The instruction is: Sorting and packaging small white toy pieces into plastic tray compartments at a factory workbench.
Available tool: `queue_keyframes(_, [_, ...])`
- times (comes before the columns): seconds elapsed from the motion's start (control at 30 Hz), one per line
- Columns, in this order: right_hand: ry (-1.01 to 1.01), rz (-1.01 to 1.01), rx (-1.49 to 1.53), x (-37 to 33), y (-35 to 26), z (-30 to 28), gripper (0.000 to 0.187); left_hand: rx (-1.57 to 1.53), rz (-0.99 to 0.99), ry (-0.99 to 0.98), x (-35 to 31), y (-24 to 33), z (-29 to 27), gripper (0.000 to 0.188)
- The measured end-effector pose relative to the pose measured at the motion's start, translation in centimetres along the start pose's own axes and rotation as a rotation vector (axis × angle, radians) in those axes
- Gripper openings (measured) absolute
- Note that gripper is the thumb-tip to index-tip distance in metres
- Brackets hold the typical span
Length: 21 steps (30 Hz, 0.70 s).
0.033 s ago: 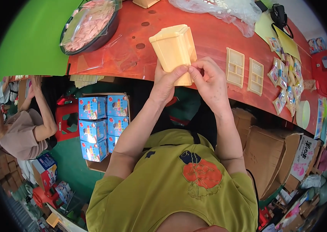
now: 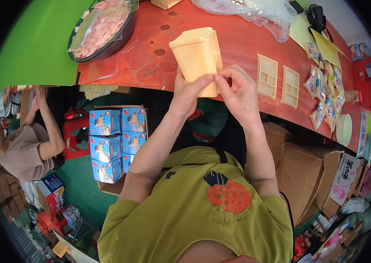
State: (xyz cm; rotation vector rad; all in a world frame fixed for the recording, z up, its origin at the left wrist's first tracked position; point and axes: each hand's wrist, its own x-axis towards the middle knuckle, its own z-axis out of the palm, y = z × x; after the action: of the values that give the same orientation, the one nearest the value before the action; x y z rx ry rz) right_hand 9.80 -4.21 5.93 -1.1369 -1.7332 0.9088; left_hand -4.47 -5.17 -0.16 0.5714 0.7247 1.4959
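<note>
Over the table's near edge I hold a cream plastic piece (image 2: 194, 52), block-shaped with ridged sides, which looks like a stack of nested trays. My left hand (image 2: 186, 92) is wrapped round its lower part, the thumb lying across the near side. My right hand (image 2: 239, 90) is closed in a pinch, with thumb and forefinger at its lower right edge. Whether the fingertips hold a single layer there is too small to tell. On the table to the right lie a cream compartment tray (image 2: 267, 76) and a second tray (image 2: 290, 87), both face up.
A dark basin (image 2: 126, 39) of pink packets stands at the far left of the red table (image 2: 150, 70). Small colourful packets (image 2: 319, 115) lie at the right, near a clear plastic bag (image 2: 255, 15). Below are blue boxes (image 2: 105, 148) and open cartons (image 2: 297, 179). A co-worker (image 2: 27, 149) sits at left.
</note>
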Motion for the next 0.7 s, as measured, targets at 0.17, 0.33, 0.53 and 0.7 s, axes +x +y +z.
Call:
queue_keyframes(0.17, [0.08, -0.05, -0.051, 0.3, 0.3, 0.3, 0.009, 0.028, 0.083, 0.014, 0.1, 1.1, -0.4, 0.068])
queue_keyframes(0.33, [0.225, -0.008, -0.287, 1.9, 3.6, 1.7, 0.013, 0.087, 0.18, 0.237, -0.2, 1.7, -2.5, 0.068])
queue_keyframes(0.53, [0.101, 0.133, -0.739, 2.8, 6.1, 2.5, 0.017, 0.114, 0.136, 0.175, -0.4, 1.7, -2.4, 0.07])
queue_keyframes(0.7, [0.0, 0.057, -0.214, 2.4, 3.2, 0.7, 0.019, 0.114, 0.127, 0.137, -0.6, 1.6, -2.2, 0.07])
